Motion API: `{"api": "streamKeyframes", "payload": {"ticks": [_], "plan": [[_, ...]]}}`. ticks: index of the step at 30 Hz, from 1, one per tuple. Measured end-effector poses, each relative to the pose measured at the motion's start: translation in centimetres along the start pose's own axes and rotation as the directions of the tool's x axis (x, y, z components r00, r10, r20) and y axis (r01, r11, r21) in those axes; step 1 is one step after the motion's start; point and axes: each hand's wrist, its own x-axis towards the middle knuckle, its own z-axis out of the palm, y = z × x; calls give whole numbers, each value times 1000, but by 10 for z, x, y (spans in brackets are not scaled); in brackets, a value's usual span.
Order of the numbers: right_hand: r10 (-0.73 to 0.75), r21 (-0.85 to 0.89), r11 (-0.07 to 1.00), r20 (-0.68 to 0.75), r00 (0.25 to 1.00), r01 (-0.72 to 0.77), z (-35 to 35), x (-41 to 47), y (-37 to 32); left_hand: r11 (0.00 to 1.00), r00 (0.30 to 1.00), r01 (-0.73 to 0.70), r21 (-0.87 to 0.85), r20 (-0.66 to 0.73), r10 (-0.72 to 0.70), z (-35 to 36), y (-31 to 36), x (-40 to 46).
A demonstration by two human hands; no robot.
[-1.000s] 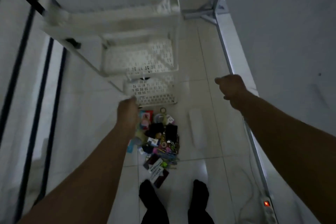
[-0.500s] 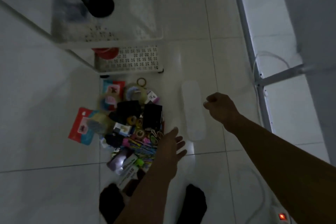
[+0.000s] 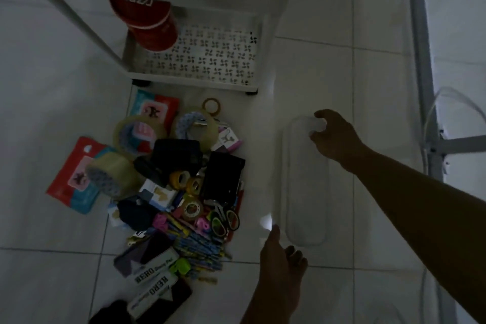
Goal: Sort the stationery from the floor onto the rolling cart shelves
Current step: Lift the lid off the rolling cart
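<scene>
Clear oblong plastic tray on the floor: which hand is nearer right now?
Right. The right hand grips the far end of the clear oblong plastic tray. The left hand hovers just off its near end, fingers relaxed, not clearly touching.

Dim, bluish frame. Small glare spot on floor (image 3: pixel 265 222) tiles. Arms underexposed, near silhouette. Cart (image 3: pixel 194 60) top blurred; edges bowed.

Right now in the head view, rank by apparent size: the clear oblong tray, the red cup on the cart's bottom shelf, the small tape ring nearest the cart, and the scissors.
Largest to smallest as they look:
1. clear oblong tray
2. red cup
3. scissors
4. small tape ring

The cup sits farther from the camera, so it probably looks smaller than it is.
</scene>
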Motion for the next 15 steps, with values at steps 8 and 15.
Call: {"api": "streamKeyframes", "payload": {"ticks": [8, 15], "plan": [[-3, -128, 992, 122, 993, 19, 5, 19, -4, 997, 999, -10, -72, 39, 13, 10, 9, 9], [-2, -92, 996, 63, 998, 8, -21, -12, -23, 978, 993, -114, 177, -1, 116, -2, 29, -30]]}}
